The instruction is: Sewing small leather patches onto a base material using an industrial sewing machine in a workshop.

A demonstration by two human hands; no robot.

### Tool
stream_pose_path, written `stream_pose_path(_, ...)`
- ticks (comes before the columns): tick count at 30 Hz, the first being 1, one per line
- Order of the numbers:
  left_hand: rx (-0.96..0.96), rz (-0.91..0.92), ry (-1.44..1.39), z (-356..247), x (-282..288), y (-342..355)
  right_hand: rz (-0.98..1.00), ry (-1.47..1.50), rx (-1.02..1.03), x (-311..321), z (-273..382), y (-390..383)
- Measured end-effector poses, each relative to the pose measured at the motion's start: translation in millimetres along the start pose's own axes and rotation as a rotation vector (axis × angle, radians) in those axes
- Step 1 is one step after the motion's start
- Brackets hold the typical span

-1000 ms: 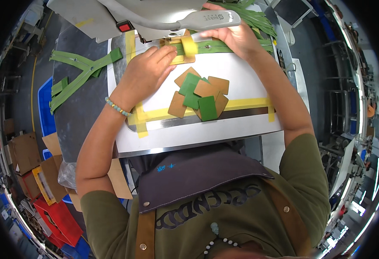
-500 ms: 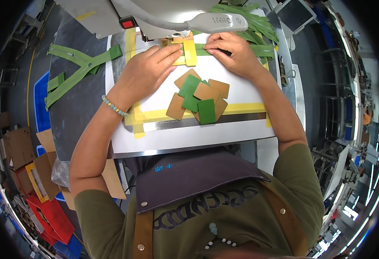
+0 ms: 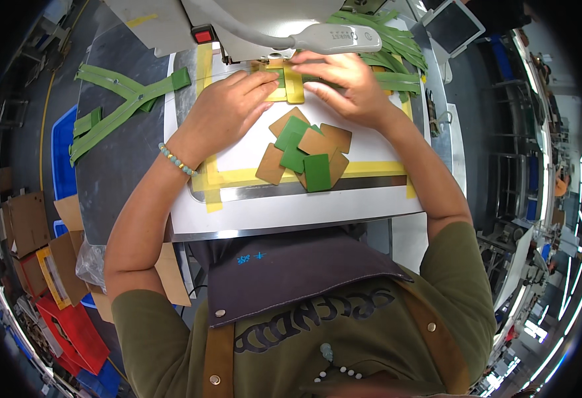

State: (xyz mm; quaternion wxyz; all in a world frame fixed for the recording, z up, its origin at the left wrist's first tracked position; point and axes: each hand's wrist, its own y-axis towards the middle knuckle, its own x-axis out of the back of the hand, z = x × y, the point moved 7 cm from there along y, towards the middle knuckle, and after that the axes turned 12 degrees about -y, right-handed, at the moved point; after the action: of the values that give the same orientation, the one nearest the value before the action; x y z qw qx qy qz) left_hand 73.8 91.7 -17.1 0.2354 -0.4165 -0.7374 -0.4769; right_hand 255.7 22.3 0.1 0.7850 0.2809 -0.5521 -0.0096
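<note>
My left hand (image 3: 228,109) lies with its fingers stretched out, the tips on a small green piece (image 3: 280,78) at a yellow guide frame (image 3: 295,86) under the sewing machine head (image 3: 254,50). Just right of the guide is my right hand (image 3: 354,89), its fingers and thumb spread apart over a green zipper strip (image 3: 399,82) that runs off to the right. The fingertips of this hand reach the guide's upper right side. Nearer to me lies a loose pile of brown patches (image 3: 271,164) and green patches (image 3: 317,172).
Joined green zipper strips (image 3: 128,99) lie on the dark table at left. A heap of green strips (image 3: 397,46) sits at the far right. A grey lamp (image 3: 337,38) hangs over the work. Yellow tape (image 3: 370,167) borders the white sheet. A blue bin (image 3: 64,156) stands at left.
My right hand has let go of the green strip and moved left and slightly up to the guide, its fingers now spread. My left hand stays nearly in place.
</note>
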Motion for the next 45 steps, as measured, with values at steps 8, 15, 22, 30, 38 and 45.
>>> stream_pose_path(8, 0.042, -0.061, 0.062, -4, 24, -9, -0.018, -0.111, 0.143, -17, 21, 1)
stream_pose_path(15, -0.009, -0.041, 0.059, -7, 24, -11, 0.003, -0.137, 0.201, -22, 26, 2)
stream_pose_path(22, 0.079, 0.058, -0.045, 1, 16, -14, 0.035, -0.142, 0.197, -24, 24, 2)
stream_pose_path(30, 0.061, 0.080, -0.065, -2, 13, -12, 0.055, -0.131, 0.204, -25, 27, 3)
stream_pose_path(38, 0.057, 0.128, 0.010, 0, 10, -7, -0.113, -0.058, 0.105, -6, 18, -1)
stream_pose_path(45, -0.040, 0.154, 0.133, -12, 4, -6, -0.121, -0.053, 0.071, -3, 18, 0)
